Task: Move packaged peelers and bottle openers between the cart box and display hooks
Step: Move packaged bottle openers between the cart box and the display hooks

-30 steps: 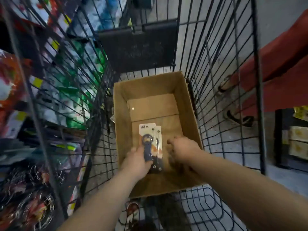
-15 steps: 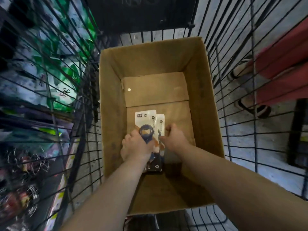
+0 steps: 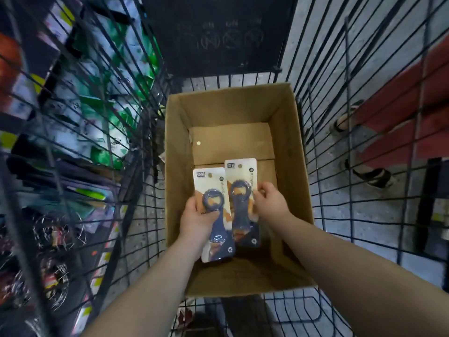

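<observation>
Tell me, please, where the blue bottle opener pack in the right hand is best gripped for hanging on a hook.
Pinch the flat card of the right blue bottle opener pack at mid-height, from its right long edge, where the right hand has its grip. That likely leaves the hang hole at the top free.

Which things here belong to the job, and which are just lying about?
In the job: left bottle opener pack, gripped by the left hand; right bottle opener pack, pinched by the right hand; cardboard box; wire cart.
Just about: packaged goods on the left-hand shelves; a bystander's sandalled feet.
</observation>
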The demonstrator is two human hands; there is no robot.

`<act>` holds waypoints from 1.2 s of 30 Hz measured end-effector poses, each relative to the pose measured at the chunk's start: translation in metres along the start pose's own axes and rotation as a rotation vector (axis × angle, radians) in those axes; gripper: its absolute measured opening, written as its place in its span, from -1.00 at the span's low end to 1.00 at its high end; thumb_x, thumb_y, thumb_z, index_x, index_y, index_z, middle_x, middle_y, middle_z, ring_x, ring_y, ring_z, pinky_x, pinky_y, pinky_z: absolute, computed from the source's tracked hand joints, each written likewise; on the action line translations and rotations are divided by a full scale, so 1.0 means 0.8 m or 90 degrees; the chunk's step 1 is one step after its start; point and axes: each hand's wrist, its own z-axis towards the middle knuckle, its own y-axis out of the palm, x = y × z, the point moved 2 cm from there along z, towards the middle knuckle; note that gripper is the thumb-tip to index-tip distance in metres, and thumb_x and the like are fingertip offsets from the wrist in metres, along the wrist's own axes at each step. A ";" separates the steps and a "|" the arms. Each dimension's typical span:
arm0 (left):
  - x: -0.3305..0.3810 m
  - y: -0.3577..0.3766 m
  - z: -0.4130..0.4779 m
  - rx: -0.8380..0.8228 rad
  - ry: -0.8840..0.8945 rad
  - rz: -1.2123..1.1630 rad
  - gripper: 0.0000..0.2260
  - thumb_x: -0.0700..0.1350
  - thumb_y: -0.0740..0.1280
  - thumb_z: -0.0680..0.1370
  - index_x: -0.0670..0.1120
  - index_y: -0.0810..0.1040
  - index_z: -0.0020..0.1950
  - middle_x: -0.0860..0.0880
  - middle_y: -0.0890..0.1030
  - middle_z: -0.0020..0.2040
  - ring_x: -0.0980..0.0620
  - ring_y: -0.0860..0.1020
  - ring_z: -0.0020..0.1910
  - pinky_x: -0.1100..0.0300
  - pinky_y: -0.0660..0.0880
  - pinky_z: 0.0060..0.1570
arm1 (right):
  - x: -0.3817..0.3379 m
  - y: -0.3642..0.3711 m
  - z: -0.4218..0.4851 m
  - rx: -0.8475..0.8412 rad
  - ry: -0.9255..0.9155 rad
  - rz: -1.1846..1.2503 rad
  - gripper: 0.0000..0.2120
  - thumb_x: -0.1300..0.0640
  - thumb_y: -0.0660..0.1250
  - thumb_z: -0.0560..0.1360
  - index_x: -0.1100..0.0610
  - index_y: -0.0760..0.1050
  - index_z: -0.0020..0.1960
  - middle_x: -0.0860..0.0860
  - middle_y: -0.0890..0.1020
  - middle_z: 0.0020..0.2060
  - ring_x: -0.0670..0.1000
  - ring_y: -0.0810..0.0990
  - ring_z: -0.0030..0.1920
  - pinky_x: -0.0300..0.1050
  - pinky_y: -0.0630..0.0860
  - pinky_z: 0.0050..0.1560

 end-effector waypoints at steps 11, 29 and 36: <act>0.122 -0.052 -0.140 0.013 0.156 -0.104 -0.72 -0.37 0.33 0.48 0.03 0.46 -0.06 0.07 0.61 -0.14 0.27 0.61 -0.36 0.40 0.47 -0.48 | -0.120 -0.074 -0.131 0.034 -0.192 0.100 -0.77 0.09 0.09 0.61 0.04 0.42 0.21 0.02 0.57 0.03 0.02 0.53 0.02 -0.03 0.50 0.02; 0.069 -0.310 -0.475 0.335 0.331 -0.305 -0.72 -0.34 0.36 0.47 -0.05 0.48 0.10 -0.10 0.63 0.06 -0.03 0.61 -0.03 0.11 0.56 -0.10 | -0.276 0.026 -0.456 -0.253 -0.451 0.166 -0.91 0.06 0.21 0.57 0.04 0.46 0.00 -0.02 0.57 -0.15 -0.06 0.56 -0.21 -0.17 0.50 -0.27; -0.131 -0.387 -0.714 0.545 0.370 -0.465 -0.75 -0.37 0.32 0.48 -0.04 0.49 -0.01 -0.10 0.64 -0.06 -0.08 0.62 -0.08 0.05 0.56 -0.10 | -0.192 0.148 -0.710 -0.487 -0.559 0.039 -0.71 0.14 0.35 0.49 0.17 0.44 0.18 0.11 0.60 0.05 0.10 0.58 0.06 0.04 0.54 0.07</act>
